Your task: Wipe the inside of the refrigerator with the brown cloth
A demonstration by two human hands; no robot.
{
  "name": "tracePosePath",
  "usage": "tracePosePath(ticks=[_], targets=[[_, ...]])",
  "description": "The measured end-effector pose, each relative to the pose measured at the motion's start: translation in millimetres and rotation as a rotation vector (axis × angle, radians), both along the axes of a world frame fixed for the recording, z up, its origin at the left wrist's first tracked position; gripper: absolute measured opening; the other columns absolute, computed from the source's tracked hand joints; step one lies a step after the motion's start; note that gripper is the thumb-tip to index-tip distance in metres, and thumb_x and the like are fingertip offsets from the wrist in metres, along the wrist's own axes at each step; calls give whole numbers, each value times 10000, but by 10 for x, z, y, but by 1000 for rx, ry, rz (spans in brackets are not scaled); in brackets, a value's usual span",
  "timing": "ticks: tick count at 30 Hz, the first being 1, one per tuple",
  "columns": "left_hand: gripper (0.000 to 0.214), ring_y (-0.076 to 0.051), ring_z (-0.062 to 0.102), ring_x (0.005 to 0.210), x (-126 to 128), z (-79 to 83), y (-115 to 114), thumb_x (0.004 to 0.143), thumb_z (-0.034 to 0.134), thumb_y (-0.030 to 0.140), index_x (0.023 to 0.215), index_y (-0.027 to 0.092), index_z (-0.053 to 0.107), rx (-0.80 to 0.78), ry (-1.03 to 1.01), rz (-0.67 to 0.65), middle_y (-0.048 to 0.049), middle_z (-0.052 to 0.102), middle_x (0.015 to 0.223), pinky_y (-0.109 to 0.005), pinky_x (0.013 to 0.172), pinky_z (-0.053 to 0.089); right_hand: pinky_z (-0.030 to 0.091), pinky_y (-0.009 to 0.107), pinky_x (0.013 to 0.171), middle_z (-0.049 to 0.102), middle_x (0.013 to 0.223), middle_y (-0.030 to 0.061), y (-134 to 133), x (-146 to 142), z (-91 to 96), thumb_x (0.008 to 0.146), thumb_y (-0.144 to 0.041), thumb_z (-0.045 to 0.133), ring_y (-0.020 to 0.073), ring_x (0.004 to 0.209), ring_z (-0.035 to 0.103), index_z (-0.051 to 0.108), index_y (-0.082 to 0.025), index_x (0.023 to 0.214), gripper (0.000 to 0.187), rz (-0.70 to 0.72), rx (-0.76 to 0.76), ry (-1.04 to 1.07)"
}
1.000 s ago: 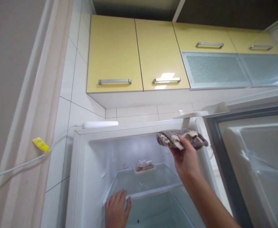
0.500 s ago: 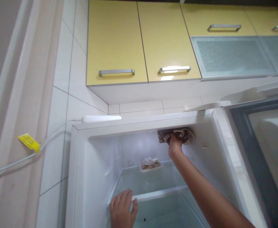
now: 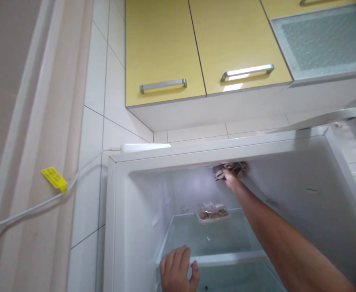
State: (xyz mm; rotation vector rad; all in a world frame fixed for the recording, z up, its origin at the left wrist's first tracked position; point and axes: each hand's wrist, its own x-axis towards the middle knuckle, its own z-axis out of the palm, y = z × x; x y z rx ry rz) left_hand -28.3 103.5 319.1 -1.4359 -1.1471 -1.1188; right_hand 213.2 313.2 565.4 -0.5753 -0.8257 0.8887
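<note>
My right hand point(image 3: 230, 177) reaches deep into the open white fridge point(image 3: 117, 211) and presses a grey-brown patterned cloth point(image 3: 231, 168) against the ceiling at the back of the compartment, fingers closed round it. My left hand point(image 3: 178, 271) rests with fingers spread flat on the front edge of the glass shelf point(image 3: 226, 256), holding nothing. A small clear tray of food point(image 3: 212, 211) sits at the back of that shelf, below the cloth.
Yellow wall cabinets point(image 3: 162, 48) with metal handles hang above the fridge, beside a frosted-glass cabinet door point(image 3: 324, 40). A white cable with a yellow tag point(image 3: 54, 178) runs along the tiled wall at left. A white plug block point(image 3: 144, 147) lies on the fridge top.
My right hand has carried the cloth from the fridge's front edge up and inward to the compartment ceiling. My view has shifted, so the open fridge door is out of frame. My left hand stays on the shelf.
</note>
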Motion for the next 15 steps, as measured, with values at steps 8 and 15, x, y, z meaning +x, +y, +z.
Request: tracePosePath(ticks=[8,15], targets=[[245,-227,649,969,61,84,-80,905,500,278,1047,262,699,-20,-40,-37,-39,781,1027,-431,940,387,579,280,644,675,916,15,-680,-26,183,885,-236,620,117,744,649,605,-159,1039,173,37,-82,182],[222,-194,653,956,164,273,-300,910,514,264,1024,232,702,-59,-31,-32,-20,775,1004,-376,935,390,605,378,780,716,994,15,-2095,411,-89,725,-293,655,197,932,693,611,-225,994,281,-105,179,153]])
